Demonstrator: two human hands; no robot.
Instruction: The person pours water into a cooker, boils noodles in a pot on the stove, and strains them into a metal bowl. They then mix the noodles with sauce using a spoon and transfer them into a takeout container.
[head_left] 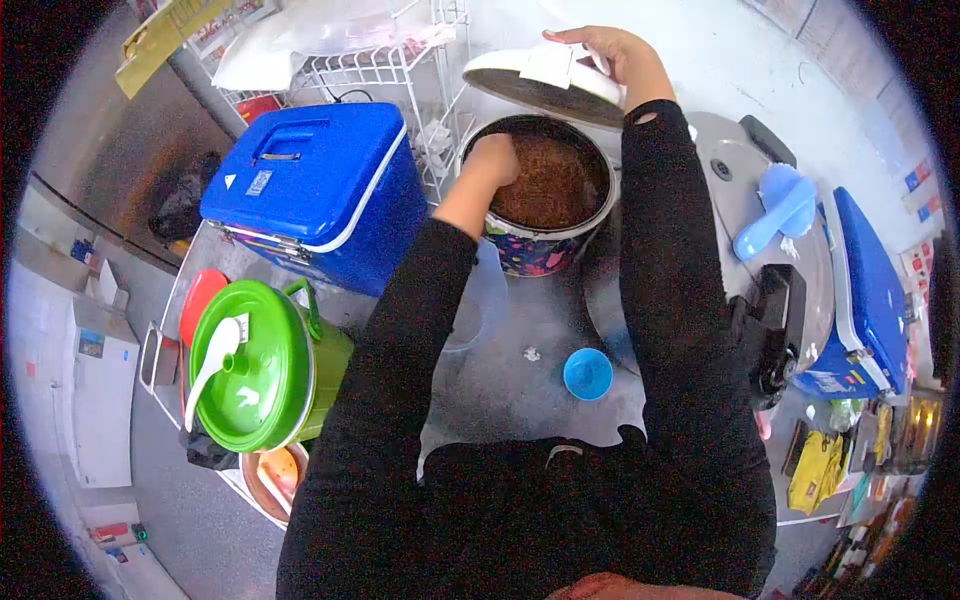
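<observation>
A round pot with a floral-patterned outside (540, 258) stands at the back of the table. Dark brown, grainy-looking food (555, 180) fills much of its inside. My left hand (493, 160) is closed over the pot's left rim; whatever its fingers hold is hidden. Above and behind the pot, a white round lid (520, 68) is tilted up, its darker underside facing the pot. My right hand (625, 58) grips this lid at its right edge, the thumb stretched out to the left. A small blue cup (588, 374) sits on the table in front of the pot.
A blue cooler box (300, 180) stands left, near a green lidded jug (250, 365) with a white spoon (212, 370) on top. Right are a grey round-lidded appliance (725, 150) carrying a light-blue scoop (778, 215) and another blue cooler (868, 290). A white wire rack (395, 70) stands behind.
</observation>
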